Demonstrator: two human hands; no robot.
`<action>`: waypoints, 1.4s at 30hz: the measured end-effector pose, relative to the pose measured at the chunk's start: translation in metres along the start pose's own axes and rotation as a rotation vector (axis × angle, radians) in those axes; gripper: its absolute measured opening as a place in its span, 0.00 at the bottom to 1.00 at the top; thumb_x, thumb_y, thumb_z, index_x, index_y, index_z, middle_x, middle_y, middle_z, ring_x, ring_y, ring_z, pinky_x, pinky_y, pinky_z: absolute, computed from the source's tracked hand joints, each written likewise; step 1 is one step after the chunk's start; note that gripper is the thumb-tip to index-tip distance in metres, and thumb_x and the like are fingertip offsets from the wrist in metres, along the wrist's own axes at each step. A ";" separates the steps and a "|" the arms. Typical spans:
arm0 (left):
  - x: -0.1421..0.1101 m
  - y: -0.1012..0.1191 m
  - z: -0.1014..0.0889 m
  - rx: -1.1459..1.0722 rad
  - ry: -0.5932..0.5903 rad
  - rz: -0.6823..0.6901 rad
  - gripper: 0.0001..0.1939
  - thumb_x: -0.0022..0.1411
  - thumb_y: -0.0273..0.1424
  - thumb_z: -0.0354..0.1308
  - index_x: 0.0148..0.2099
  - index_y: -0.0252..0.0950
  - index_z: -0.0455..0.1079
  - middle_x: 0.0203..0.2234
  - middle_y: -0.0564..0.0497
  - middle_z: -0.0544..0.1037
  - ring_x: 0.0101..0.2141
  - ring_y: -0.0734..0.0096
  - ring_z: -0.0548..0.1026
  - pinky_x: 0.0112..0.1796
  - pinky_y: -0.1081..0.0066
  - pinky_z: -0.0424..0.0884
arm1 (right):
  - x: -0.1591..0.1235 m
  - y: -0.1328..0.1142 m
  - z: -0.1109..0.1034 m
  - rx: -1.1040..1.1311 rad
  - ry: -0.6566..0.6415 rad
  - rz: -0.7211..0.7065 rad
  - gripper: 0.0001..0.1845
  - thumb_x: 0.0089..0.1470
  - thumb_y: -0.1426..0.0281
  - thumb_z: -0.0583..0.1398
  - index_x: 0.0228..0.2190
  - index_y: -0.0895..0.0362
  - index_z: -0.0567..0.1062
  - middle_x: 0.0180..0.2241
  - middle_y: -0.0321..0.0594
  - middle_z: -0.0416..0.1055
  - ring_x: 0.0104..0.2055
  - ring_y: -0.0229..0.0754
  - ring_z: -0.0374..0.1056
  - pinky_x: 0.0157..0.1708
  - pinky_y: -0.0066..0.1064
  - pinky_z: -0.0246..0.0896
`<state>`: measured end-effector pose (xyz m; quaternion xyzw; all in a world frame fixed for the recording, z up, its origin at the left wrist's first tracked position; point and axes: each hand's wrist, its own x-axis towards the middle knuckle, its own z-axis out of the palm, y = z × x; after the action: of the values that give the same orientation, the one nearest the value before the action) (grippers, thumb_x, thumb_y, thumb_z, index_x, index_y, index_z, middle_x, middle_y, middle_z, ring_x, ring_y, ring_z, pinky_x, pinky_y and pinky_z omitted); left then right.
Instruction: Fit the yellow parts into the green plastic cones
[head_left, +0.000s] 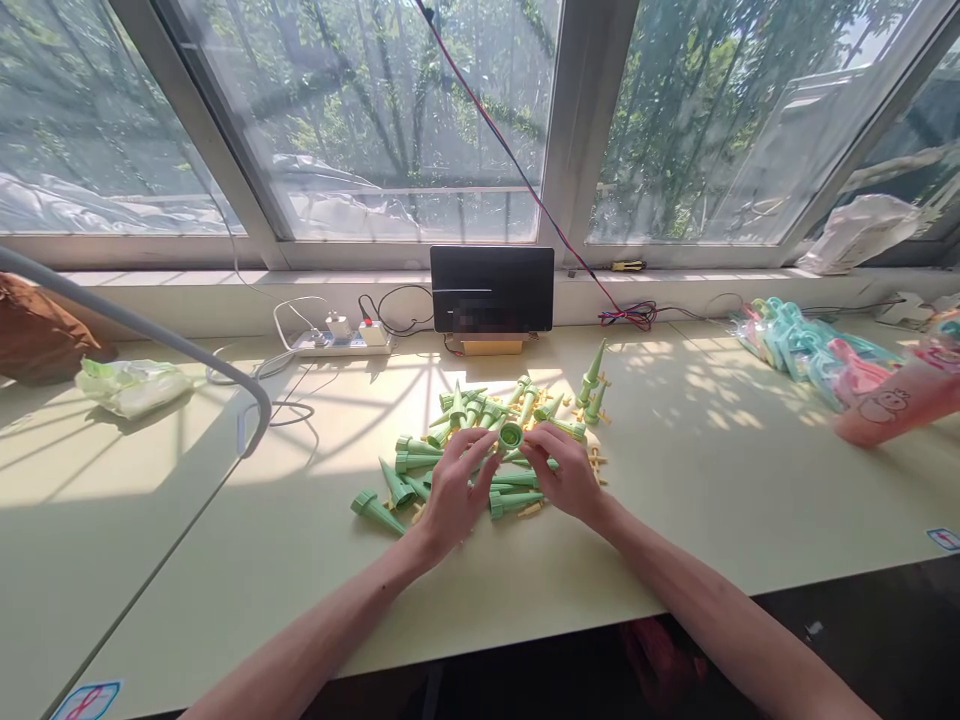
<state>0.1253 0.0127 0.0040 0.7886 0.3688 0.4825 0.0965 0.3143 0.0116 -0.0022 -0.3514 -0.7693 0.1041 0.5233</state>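
Between both hands a green plastic watering spike (511, 436) is held up with its round open end facing me. My left hand (456, 488) grips its left side with bent fingers. The fingertips of my right hand (564, 474) close on its right side; whether they also hold a small part is too fine to see. Under and around the hands lies a loose pile of green cone-shaped spikes (424, 458), with small yellow valve pieces (596, 462) scattered among them. One spike (377, 510) lies at the near left, and another (592, 372) stands upright at the back right.
A dark-screened tablet (492, 290) stands behind the pile. At back left are a power strip (345, 343), a plastic packet (133, 388) and a grey curved bar (150, 322). Bagged teal and pink items (810, 350) and a pink bag (900, 400) lie at right.
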 end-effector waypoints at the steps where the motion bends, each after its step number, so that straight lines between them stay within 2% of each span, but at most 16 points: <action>1: 0.000 0.001 -0.001 -0.010 0.043 -0.029 0.09 0.68 0.31 0.52 0.47 0.37 0.72 0.37 0.47 0.75 0.36 0.68 0.74 0.38 0.69 0.71 | 0.001 0.000 0.000 -0.010 0.021 0.005 0.06 0.63 0.73 0.53 0.35 0.54 0.69 0.29 0.38 0.64 0.28 0.38 0.60 0.28 0.30 0.59; 3: 0.002 0.003 -0.002 -0.066 0.092 -0.094 0.11 0.68 0.33 0.51 0.37 0.36 0.72 0.30 0.49 0.75 0.31 0.70 0.73 0.34 0.70 0.70 | 0.001 -0.001 -0.001 -0.028 0.048 0.002 0.06 0.63 0.73 0.54 0.35 0.54 0.70 0.29 0.38 0.65 0.28 0.38 0.60 0.28 0.30 0.60; 6: 0.002 0.006 -0.003 -0.257 0.032 -0.225 0.23 0.71 0.38 0.45 0.27 0.35 0.70 0.21 0.50 0.73 0.23 0.73 0.69 0.27 0.71 0.67 | 0.000 0.000 0.000 -0.032 0.043 -0.028 0.06 0.63 0.74 0.54 0.36 0.54 0.71 0.31 0.39 0.67 0.30 0.38 0.63 0.29 0.30 0.62; 10: 0.001 0.008 0.000 -0.528 -0.095 -0.431 0.31 0.70 0.47 0.42 0.23 0.34 0.72 0.17 0.49 0.74 0.17 0.75 0.65 0.20 0.72 0.63 | -0.003 0.002 0.002 -0.005 -0.010 -0.077 0.08 0.64 0.74 0.53 0.39 0.54 0.72 0.33 0.40 0.69 0.33 0.39 0.67 0.31 0.30 0.65; 13: 0.001 0.009 0.001 -0.572 -0.131 -0.477 0.32 0.68 0.49 0.45 0.21 0.33 0.71 0.15 0.49 0.72 0.17 0.75 0.65 0.19 0.73 0.62 | -0.004 0.002 0.003 0.016 -0.040 -0.110 0.09 0.64 0.74 0.53 0.40 0.54 0.72 0.34 0.41 0.70 0.33 0.38 0.67 0.31 0.30 0.66; 22: -0.001 0.009 -0.002 -0.503 -0.183 -0.418 0.29 0.68 0.47 0.46 0.23 0.33 0.70 0.15 0.51 0.69 0.18 0.75 0.65 0.21 0.73 0.61 | -0.003 -0.002 0.003 0.036 -0.050 -0.097 0.09 0.65 0.74 0.52 0.39 0.54 0.72 0.32 0.40 0.69 0.32 0.38 0.67 0.30 0.30 0.65; 30: 0.001 0.012 -0.008 -0.355 -0.201 -0.226 0.23 0.69 0.40 0.47 0.23 0.35 0.62 0.20 0.52 0.65 0.24 0.73 0.64 0.27 0.72 0.62 | -0.002 -0.001 0.003 0.052 -0.042 -0.084 0.09 0.65 0.74 0.52 0.38 0.54 0.71 0.31 0.39 0.69 0.32 0.38 0.67 0.30 0.29 0.63; 32: 0.002 0.014 -0.008 -0.388 -0.213 -0.213 0.19 0.68 0.39 0.49 0.27 0.35 0.65 0.25 0.50 0.68 0.27 0.72 0.66 0.28 0.72 0.66 | -0.003 0.001 0.003 0.054 -0.038 -0.078 0.09 0.64 0.75 0.52 0.38 0.55 0.72 0.31 0.39 0.69 0.32 0.38 0.66 0.30 0.29 0.63; 36: 0.002 0.018 -0.008 -0.460 -0.255 -0.197 0.12 0.68 0.36 0.50 0.42 0.36 0.71 0.39 0.44 0.72 0.38 0.66 0.72 0.35 0.70 0.73 | -0.003 0.001 0.002 0.058 -0.028 -0.062 0.08 0.64 0.76 0.53 0.38 0.55 0.72 0.31 0.39 0.68 0.32 0.38 0.65 0.30 0.29 0.62; 42: -0.001 0.016 -0.005 -0.345 -0.278 -0.071 0.16 0.70 0.29 0.47 0.58 0.39 0.65 0.51 0.41 0.68 0.47 0.63 0.70 0.43 0.66 0.74 | -0.003 0.003 0.001 0.060 -0.011 -0.029 0.08 0.64 0.75 0.53 0.37 0.55 0.71 0.31 0.38 0.66 0.30 0.37 0.63 0.29 0.29 0.61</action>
<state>0.1290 0.0003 0.0139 0.8061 0.2914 0.4212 0.2966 0.3149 0.0122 -0.0066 -0.3238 -0.7736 0.1214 0.5310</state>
